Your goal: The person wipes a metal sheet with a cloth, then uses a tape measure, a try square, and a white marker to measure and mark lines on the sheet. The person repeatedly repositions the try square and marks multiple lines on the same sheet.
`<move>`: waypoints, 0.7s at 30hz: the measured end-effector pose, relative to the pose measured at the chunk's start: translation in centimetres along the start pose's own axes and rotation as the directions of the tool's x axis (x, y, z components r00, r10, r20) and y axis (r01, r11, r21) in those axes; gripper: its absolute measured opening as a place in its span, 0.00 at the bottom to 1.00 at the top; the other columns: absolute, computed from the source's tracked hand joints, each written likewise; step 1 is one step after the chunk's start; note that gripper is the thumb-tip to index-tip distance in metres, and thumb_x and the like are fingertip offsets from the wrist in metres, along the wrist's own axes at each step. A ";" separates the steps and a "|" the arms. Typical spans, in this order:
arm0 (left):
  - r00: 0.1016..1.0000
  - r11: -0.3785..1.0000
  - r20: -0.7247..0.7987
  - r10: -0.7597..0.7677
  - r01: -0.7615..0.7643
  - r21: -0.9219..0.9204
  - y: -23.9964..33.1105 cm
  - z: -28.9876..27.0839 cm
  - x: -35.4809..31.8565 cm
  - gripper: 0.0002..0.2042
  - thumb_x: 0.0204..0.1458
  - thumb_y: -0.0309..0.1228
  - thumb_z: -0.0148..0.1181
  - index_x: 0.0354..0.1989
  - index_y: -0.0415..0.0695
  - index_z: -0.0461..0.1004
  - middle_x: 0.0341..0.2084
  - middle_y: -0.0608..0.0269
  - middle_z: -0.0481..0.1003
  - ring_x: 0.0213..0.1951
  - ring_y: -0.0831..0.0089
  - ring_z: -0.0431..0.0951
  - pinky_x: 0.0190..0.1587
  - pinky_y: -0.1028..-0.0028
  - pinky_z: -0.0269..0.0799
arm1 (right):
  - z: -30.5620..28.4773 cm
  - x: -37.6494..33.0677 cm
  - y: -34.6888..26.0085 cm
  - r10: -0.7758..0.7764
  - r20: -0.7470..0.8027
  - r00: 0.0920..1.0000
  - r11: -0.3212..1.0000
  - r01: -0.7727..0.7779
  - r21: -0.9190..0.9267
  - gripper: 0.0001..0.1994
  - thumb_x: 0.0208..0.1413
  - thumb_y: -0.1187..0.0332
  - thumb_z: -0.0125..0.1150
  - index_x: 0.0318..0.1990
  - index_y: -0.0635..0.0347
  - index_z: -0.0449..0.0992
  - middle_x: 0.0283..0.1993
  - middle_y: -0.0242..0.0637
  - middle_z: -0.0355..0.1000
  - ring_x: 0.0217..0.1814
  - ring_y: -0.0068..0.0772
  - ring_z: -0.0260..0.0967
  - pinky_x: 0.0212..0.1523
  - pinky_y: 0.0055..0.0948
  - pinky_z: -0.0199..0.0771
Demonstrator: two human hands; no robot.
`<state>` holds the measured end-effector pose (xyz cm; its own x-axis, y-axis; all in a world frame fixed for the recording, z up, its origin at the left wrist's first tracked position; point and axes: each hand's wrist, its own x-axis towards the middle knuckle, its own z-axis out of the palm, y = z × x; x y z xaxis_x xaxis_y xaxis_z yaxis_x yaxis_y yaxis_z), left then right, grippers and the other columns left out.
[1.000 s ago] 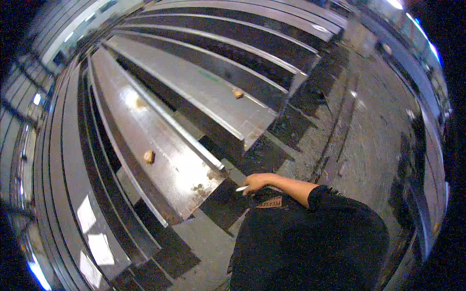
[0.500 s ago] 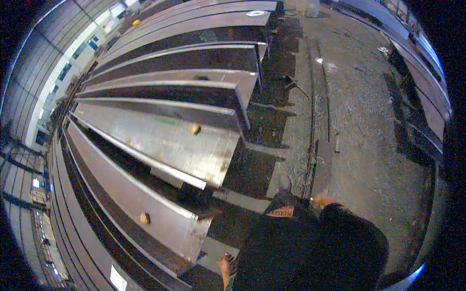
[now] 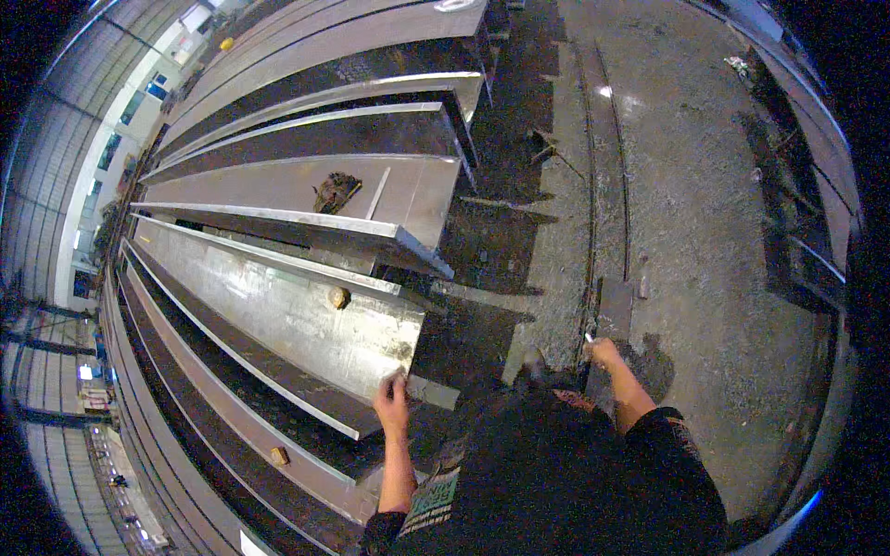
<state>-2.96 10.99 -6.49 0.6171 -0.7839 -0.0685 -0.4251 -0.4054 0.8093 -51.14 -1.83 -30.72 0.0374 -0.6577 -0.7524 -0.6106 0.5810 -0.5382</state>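
My left hand (image 3: 392, 398) is raised beside the near end of a shiny steel beam (image 3: 250, 292), its fingers drawn together. Whether they hold anything or touch the metal I cannot make out. A small round tan lump (image 3: 339, 296) sits on that beam's bare web. Out to the right, over the floor, my right hand (image 3: 605, 352) is closed, and a small whitish stick (image 3: 589, 338) pokes out from its fingers.
More long steel beams lie side by side; one bears a dark crumpled bundle (image 3: 336, 192) and a pale strip (image 3: 379, 193). A tan block (image 3: 279, 455) rests on a nearer beam. A rail (image 3: 593, 176) runs along the rough floor. Further steel (image 3: 816, 185) stands at far right.
My left hand has risen from the lower edge toward the shiny beam's end. My right forearm now reaches further forward. The view has moved along the row, so the beams appear shifted.
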 end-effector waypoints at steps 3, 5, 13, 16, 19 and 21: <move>0.994 0.990 -0.096 0.059 -0.070 -0.121 8.3 -0.9 6.4 0.10 0.58 0.29 0.55 0.43 0.36 0.76 0.30 0.60 0.77 0.32 0.77 0.75 0.37 0.77 0.70 | -0.9 0.2 -1.3 0.086 0.026 0.996 0.971 -0.089 0.220 0.10 0.52 0.62 0.61 0.33 0.60 0.80 0.22 0.37 0.74 0.14 0.27 0.62 0.15 0.31 0.59; 0.972 0.952 -0.102 0.213 -0.229 -0.204 11.5 2.1 13.6 0.10 0.58 0.29 0.55 0.43 0.36 0.77 0.31 0.60 0.77 0.33 0.76 0.75 0.37 0.76 0.71 | -4.0 4.3 10.1 -0.231 -0.135 0.963 0.972 0.235 0.013 0.11 0.52 0.60 0.61 0.34 0.59 0.79 0.23 0.36 0.74 0.14 0.25 0.60 0.16 0.29 0.57; 0.853 0.792 0.298 0.429 -0.514 0.331 21.6 7.2 42.0 0.14 0.52 0.37 0.57 0.41 0.41 0.78 0.36 0.44 0.78 0.39 0.54 0.79 0.44 0.63 0.73 | -4.1 0.6 3.9 0.182 -0.065 0.981 0.975 -0.172 0.138 0.12 0.53 0.59 0.61 0.35 0.59 0.79 0.24 0.36 0.74 0.14 0.23 0.58 0.16 0.27 0.56; 0.858 0.598 0.497 0.127 -0.466 0.652 17.5 11.3 54.7 0.15 0.49 0.36 0.56 0.41 0.41 0.78 0.38 0.44 0.77 0.42 0.50 0.78 0.45 0.58 0.74 | -5.7 1.9 -1.7 0.207 -0.092 0.974 0.965 -0.187 0.186 0.12 0.53 0.59 0.61 0.35 0.58 0.79 0.24 0.35 0.74 0.14 0.22 0.58 0.16 0.27 0.55; 0.887 0.483 0.436 -0.152 -0.318 0.816 10.8 14.7 64.3 0.14 0.48 0.33 0.54 0.41 0.40 0.78 0.40 0.45 0.77 0.44 0.51 0.78 0.47 0.59 0.74 | -8.9 2.0 -8.3 0.227 -0.144 0.963 0.951 -0.187 0.247 0.12 0.54 0.59 0.61 0.35 0.58 0.79 0.24 0.35 0.74 0.14 0.22 0.57 0.16 0.26 0.55; 0.895 0.514 0.422 -0.143 -0.297 0.805 6.9 17.4 67.1 0.13 0.48 0.31 0.54 0.40 0.40 0.78 0.42 0.46 0.77 0.45 0.52 0.78 0.47 0.59 0.75 | -12.1 1.4 -14.1 0.266 -0.198 0.943 0.945 -0.214 0.249 0.12 0.54 0.59 0.61 0.35 0.58 0.79 0.24 0.35 0.74 0.14 0.21 0.57 0.16 0.26 0.55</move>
<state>24.04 -52.60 -15.66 0.3339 -0.8421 -0.4234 -0.9346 -0.3541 -0.0329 -52.10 -16.70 -19.56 -0.2840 -0.5612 -0.7775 -0.3880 0.8088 -0.4420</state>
